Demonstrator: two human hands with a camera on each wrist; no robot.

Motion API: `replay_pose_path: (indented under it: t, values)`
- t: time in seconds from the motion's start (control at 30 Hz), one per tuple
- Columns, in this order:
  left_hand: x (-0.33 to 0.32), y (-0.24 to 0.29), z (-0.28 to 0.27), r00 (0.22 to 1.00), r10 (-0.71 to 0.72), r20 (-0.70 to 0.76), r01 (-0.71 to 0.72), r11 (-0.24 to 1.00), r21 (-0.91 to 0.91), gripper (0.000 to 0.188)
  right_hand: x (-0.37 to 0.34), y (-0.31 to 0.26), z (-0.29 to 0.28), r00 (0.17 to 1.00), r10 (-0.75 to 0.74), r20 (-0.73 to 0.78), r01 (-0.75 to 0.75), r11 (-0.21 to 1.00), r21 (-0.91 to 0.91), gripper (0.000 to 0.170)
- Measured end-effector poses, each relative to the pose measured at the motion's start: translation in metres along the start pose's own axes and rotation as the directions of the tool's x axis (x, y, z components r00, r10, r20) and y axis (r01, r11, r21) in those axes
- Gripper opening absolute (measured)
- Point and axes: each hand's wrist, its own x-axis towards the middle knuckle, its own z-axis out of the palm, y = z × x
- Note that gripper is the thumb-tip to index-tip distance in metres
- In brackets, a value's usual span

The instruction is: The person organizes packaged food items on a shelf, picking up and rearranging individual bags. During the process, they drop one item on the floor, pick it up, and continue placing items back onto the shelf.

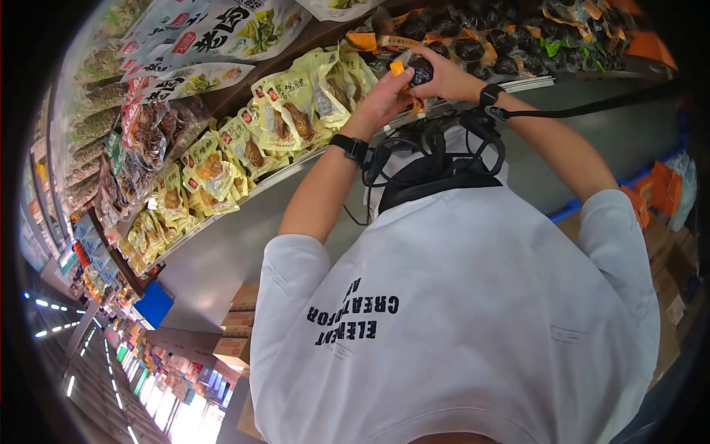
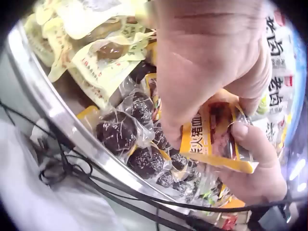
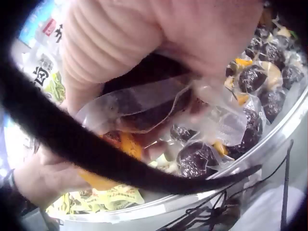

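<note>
Between both hands, over the shelf's front edge, is a clear vacuum pack [image 1: 421, 72] of dark round food with an orange label. My left hand [image 1: 381, 100] grips it from the left, its fingers curled at the label in the left wrist view. From the right my right hand [image 1: 446, 76] grips the same pack, the thumb [image 2: 247, 133] pressed on its front. In the right wrist view the clear plastic wrap [image 3: 139, 106] shows under the right palm, partly hidden by a black strap. Similar dark packs [image 2: 147, 161] lie just below the hands.
Yellow bags of brown food [image 1: 296, 115] line the shelf to the left, with white printed bags [image 1: 222, 29] behind. A metal rim [image 2: 43, 84] edges the shelf. Black cables [image 1: 436, 155] hang near the wrists. Cardboard boxes [image 1: 237, 333] stand below.
</note>
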Motion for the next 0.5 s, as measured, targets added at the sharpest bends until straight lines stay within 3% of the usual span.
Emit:
replay_pose_path:
  t: [0.03, 0.1, 0.13, 0.17, 0.2, 0.23, 0.27, 0.3, 0.33, 0.37, 0.4, 0.43, 0.5]
  values:
    - [0.003, 0.003, 0.001, 1.0, 0.004, 0.001, -0.004, 1.0, 0.004, 0.028, -0.002, 0.014, -0.001, 1.0, -0.006, -0.001, 0.006, 1.0, -0.001, 0.08]
    - [0.013, 0.007, -0.003, 0.996, -0.08, -0.048, 0.093, 0.871, 0.482, 0.03, -0.006, 0.026, -0.008, 0.999, 0.038, 0.029, -0.041, 0.992, 0.119, 0.078]
    - [0.028, 0.001, -0.024, 0.982, 0.149, -0.114, -0.003, 0.62, 0.785, 0.038, -0.015, 0.026, -0.013, 0.995, 0.098, -0.013, -0.094, 0.984, 0.154, 0.076]
    - [0.029, 0.011, -0.023, 0.983, 0.145, -0.113, 0.0, 0.614, 0.789, 0.038, -0.022, 0.03, -0.019, 0.995, 0.096, -0.018, -0.092, 0.983, 0.16, 0.076]
    - [0.029, 0.026, -0.021, 0.905, 0.408, -0.122, -0.001, 0.287, 0.958, 0.042, -0.03, 0.037, -0.027, 0.984, 0.179, -0.012, -0.167, 0.939, 0.301, 0.076]
    - [0.029, 0.04, -0.019, 0.777, 0.629, -0.022, 0.085, -0.071, 0.994, 0.046, -0.039, 0.044, -0.036, 0.966, 0.258, 0.004, -0.234, 0.87, 0.435, 0.076]
    - [0.032, 0.048, -0.023, 0.782, 0.623, -0.016, 0.084, -0.08, 0.993, 0.046, -0.047, 0.049, -0.044, 0.941, 0.306, -0.144, -0.252, 0.918, 0.307, 0.083]
    - [0.038, 0.054, -0.028, 0.688, 0.716, 0.122, 0.108, -0.266, 0.958, 0.048, -0.055, 0.067, -0.052, 0.94, 0.308, -0.149, -0.25, 0.915, 0.316, 0.083]
    - [0.042, 0.059, -0.032, 0.582, 0.765, 0.277, 0.154, -0.437, 0.886, 0.05, -0.061, 0.095, -0.058, 0.935, 0.2, -0.294, -0.181, 0.979, 0.089, 0.083]
    - [0.045, 0.06, -0.034, 0.587, 0.758, 0.285, 0.148, -0.446, 0.883, 0.05, -0.068, 0.113, -0.064, 0.911, 0.063, -0.407, -0.135, 0.979, -0.15, 0.084]
    - [0.048, 0.061, -0.034, 0.688, 0.707, 0.165, 0.244, -0.439, 0.864, 0.049, -0.081, 0.111, -0.07, 0.884, 0.0, -0.468, -0.177, 0.926, -0.333, 0.082]
    - [0.051, 0.061, -0.034, 0.764, 0.645, 0.036, 0.335, -0.444, 0.831, 0.048, -0.093, 0.108, -0.076, 0.877, 0.008, -0.481, -0.185, 0.928, -0.323, 0.082]
    - [0.057, 0.063, -0.034, 0.787, 0.617, -0.009, 0.36, -0.447, 0.819, 0.046, -0.112, 0.094, -0.092, 0.83, 0.145, -0.538, -0.389, 0.842, -0.374, 0.076]
